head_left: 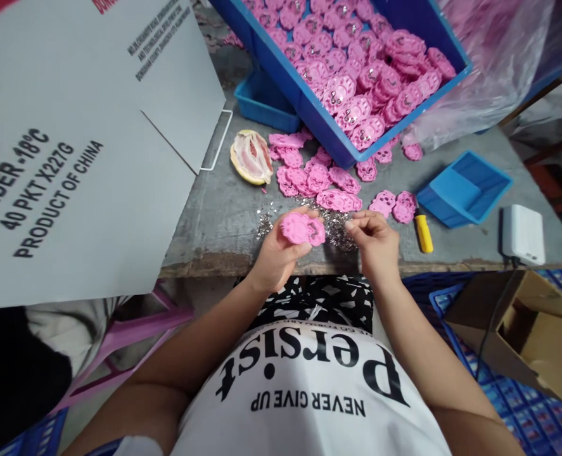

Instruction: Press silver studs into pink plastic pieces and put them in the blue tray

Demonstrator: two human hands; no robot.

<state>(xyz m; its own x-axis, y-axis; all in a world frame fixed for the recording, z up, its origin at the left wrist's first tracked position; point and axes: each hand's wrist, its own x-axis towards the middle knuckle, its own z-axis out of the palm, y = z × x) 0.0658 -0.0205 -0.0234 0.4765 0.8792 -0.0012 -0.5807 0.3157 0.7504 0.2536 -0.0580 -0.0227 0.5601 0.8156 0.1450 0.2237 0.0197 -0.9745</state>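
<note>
- Left hand point(275, 254): thumb and fingers closed around a bright-pink, scallop-edged plastic piece point(296, 228); piece held just above the table's near edge
- Right hand point(379, 244): thumb and forefinger pressed together over the scattered heap of tiny shiny silver metal bits point(341, 235); too small to tell if a bit is pinched between
- Metal bits: along the near edge of the grey, worn-edged table point(214, 237), between and behind the hands
- Loose pink plastic pieces point(319, 179): spread beyond the bits, toward the far edge; more fill the large blue plastic bin point(319, 120), tilted toward the near edge
- Yellow-handled tool point(424, 233): right of right hand, near edge; small blue plastic tray point(459, 190) just beside it; white boxy device point(523, 234) at near right corner
- Cut yellow-rind fruit point(252, 158): left of the loose pieces
</note>
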